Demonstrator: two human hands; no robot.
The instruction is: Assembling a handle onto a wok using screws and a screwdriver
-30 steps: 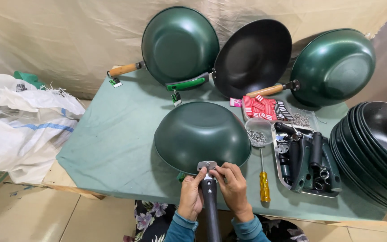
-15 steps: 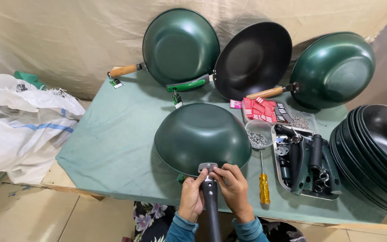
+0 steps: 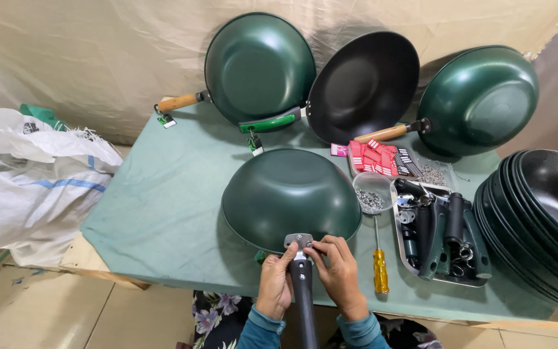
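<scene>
Both hands, the left hand point(image 3: 274, 283) and right hand point(image 3: 339, 274), are pinching a black handle point(image 3: 304, 304) against the metal bracket point(image 3: 298, 241) of an upturned dark-green wok point(image 3: 290, 197) on the table's near edge, where a slipping fastener could drop floorward.

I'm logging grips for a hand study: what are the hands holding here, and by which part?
Both hands, left hand and right hand, hold the dark handle at its top end, where its metal bracket meets the overturned green wok.
</scene>
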